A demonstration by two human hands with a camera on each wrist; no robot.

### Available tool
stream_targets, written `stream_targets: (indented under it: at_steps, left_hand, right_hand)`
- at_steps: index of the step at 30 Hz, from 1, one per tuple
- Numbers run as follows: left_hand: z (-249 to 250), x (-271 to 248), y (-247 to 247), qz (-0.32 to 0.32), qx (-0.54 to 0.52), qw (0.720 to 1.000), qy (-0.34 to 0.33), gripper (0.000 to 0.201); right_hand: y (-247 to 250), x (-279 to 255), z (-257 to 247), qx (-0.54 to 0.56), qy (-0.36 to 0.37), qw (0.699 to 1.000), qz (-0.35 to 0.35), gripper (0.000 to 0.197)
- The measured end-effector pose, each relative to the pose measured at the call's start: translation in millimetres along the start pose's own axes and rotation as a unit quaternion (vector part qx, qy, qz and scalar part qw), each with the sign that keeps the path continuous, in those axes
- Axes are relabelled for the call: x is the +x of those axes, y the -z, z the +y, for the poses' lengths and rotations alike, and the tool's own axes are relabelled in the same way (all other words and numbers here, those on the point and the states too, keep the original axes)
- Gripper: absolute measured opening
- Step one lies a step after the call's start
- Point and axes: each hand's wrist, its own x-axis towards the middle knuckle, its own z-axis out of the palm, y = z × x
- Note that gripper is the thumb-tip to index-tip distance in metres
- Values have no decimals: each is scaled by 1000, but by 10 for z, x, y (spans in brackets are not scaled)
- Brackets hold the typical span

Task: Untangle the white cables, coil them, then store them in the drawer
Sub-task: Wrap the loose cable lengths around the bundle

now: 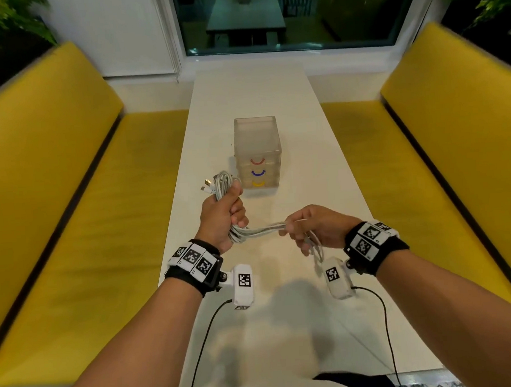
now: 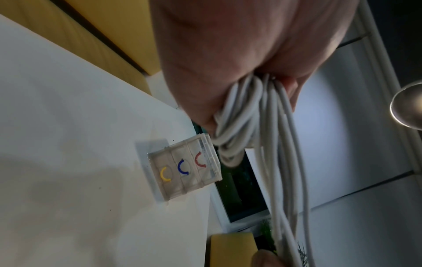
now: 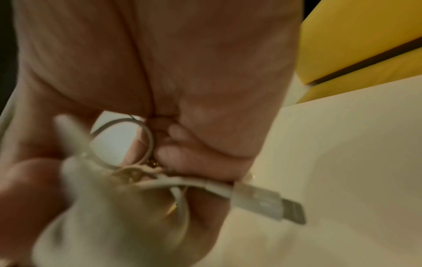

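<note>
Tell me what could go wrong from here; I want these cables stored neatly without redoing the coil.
1. The left hand grips the coiled white cables while the right hand holds the loose strands; the coil could spring apart if either grip loosens.
2. The USB plug dangles free and may snag.
3. The drawer unit looks closed, and both hands are occupied.

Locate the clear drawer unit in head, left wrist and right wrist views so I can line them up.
Head: drawer unit stands at table centre, just beyond the left hand.
Left wrist: lower middle, seen turned sideways, left of the white cables.
Right wrist: not in it; the right hand and cable plug fill the view.
Shared landmark: the white table.
</note>
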Motion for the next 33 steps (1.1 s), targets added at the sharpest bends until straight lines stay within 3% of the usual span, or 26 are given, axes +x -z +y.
stream_targets:
  at_steps: [7,12,20,24,26,29,33]
  left_hand:
    - [-16,13,6,0,23,1000,14,23]
    - [-49,-2,-38,13,158,987,-9,28]
    - [-280,-114,-217,-128,358,925,21,25]
    - [-364,-93,-186,-86,358,930,19,26]
    - [-373,-96,-160,-80,363,928,17,26]
    - [-372,-104,-120,-84,372,925,11,12]
    - [-357,-85,-33,-98,307,946,38,14]
  right_hand:
    - [91,-44,-123,56,0,998,31,5]
    - [-32,-50,-305,-78,1,992,102,10]
    - [-175,9,-677,-205,2,974,94,9]
    - [-192,25,-714,-220,-11,970,99,7]
    - [-171,40,-672,-204,-16,973,108,16]
    - [-128,63,-618,-195,-22,975,105,27]
    - [-58,55,-595,-237,-48,968,72,42]
